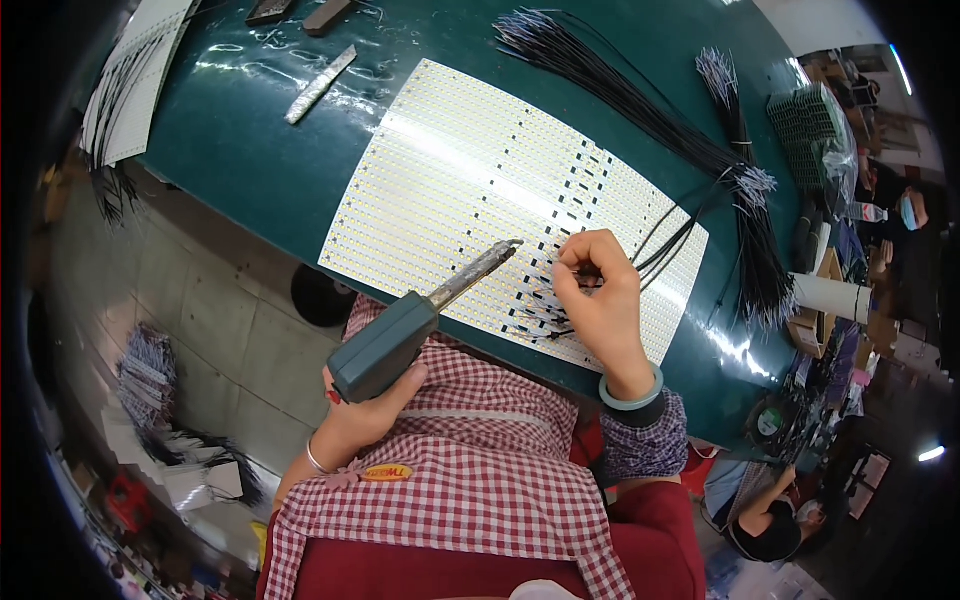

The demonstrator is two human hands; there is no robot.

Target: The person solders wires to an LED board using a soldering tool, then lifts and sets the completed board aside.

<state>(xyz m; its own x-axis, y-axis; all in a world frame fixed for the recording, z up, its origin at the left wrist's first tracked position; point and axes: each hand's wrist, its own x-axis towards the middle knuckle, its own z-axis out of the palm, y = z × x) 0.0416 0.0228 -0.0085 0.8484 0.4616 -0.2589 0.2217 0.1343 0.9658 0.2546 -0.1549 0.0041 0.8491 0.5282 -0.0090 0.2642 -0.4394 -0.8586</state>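
Observation:
A large white LED circuit board panel (pixel 400 190), dotted with rows of small yellow lights and black pads, lies on the green table. My left hand (pixel 372 408) is closed round the dark grey handle of a soldering iron (pixel 385 350). The iron's metal tip points up and right, over the middle of the panel. Above the panel's right part, my right hand (pixel 610 305) pinches thin black wires (pixel 672 250), which trail out to the upper right. Their ends at the fingertips are partly hidden. Several short wires (pixel 540 322) lie at the panel's near edge beside that hand.
Long bundles of black wires (pixel 620 95) lie at the back and right (pixel 745 220) of the green table (pixel 240 150). A flat silvery bar (pixel 322 85) rests beyond the panel. Another panel (pixel 135 90) with wires overhangs the left edge. A person (pixel 775 520) sits at lower right.

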